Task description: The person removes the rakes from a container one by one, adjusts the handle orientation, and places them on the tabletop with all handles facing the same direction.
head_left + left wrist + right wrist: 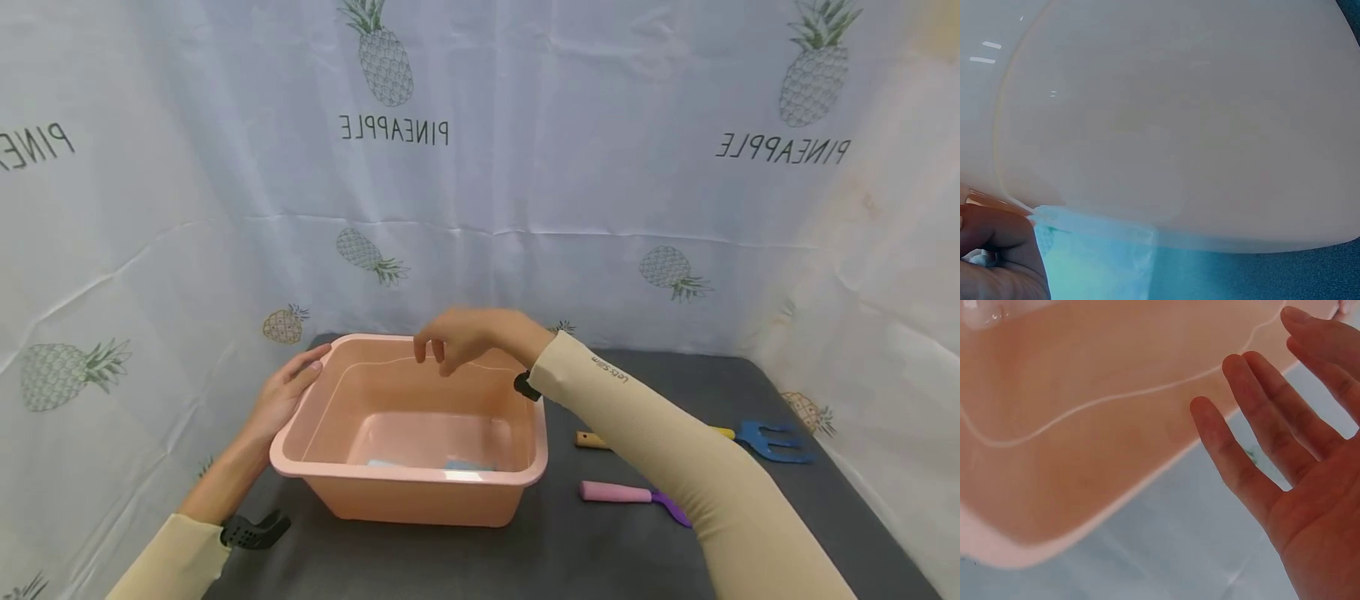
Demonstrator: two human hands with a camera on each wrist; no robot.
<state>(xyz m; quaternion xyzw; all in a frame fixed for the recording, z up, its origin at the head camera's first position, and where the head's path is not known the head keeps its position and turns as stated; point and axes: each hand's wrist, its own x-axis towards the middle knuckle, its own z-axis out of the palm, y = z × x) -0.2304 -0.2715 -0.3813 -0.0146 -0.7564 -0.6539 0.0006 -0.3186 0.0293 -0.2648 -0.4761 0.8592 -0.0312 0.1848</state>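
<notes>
A peach-pink plastic basin [435, 497] stands upright on the dark table top, at the middle of the head view. At its left rim, my left hand [281, 400] grips the edge; in the left wrist view the thumb and a finger [1004, 234] are bent at the rim. Over the back part of the basin hovers my right hand [465, 337], touching nothing. The right wrist view shows that palm with its fingers [1260, 419] spread and loosely extended, apart from the basin wall [1097, 469]. Pale blue patches lie low inside the basin; what they are I cannot tell.
Right of the basin lie a blue hand fork [772, 442] and a pink-handled tool with a purple end [615, 492], both partly hidden by my right arm. A white pineapple-print curtain [487, 167] hangs behind and along the sides of the table [600, 567].
</notes>
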